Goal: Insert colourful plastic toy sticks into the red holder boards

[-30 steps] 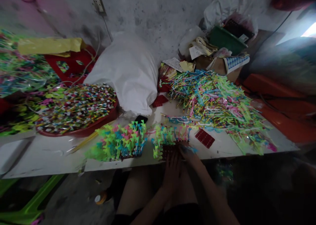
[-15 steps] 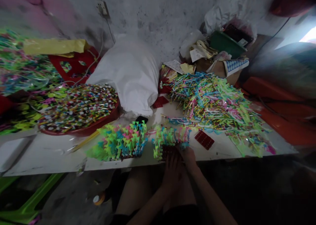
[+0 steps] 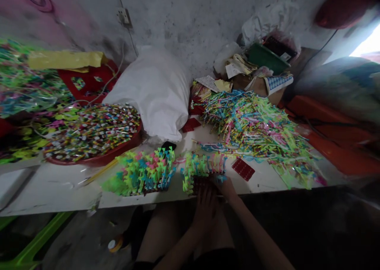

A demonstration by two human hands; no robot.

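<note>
At the table's front edge lies a dark red perforated block (image 3: 199, 183), its back and left side lined with small green, pink and blue plastic figures (image 3: 197, 165). My left hand (image 3: 206, 202) rests with fingers stretched over the front of this block. Close by on the right, my right hand (image 3: 226, 187) is bent at the block's right side, near a blue figure (image 3: 220, 178); its fingertips are dim, and what they hold is too small to name. To the left stands a second block thick with colourful figures (image 3: 148, 171).
A red basin (image 3: 118, 151) of small sticks is on the left, a white sack (image 3: 157, 92) behind. A heap of colourful sticks (image 3: 255, 123) spreads at the right, beside a bare red block (image 3: 243, 168). A red crate (image 3: 89, 84) stands back left.
The view has shifted slightly, so the whole scene sits a little lower and further left. Both hands remain at the same block with hardly any visible movement.
</note>
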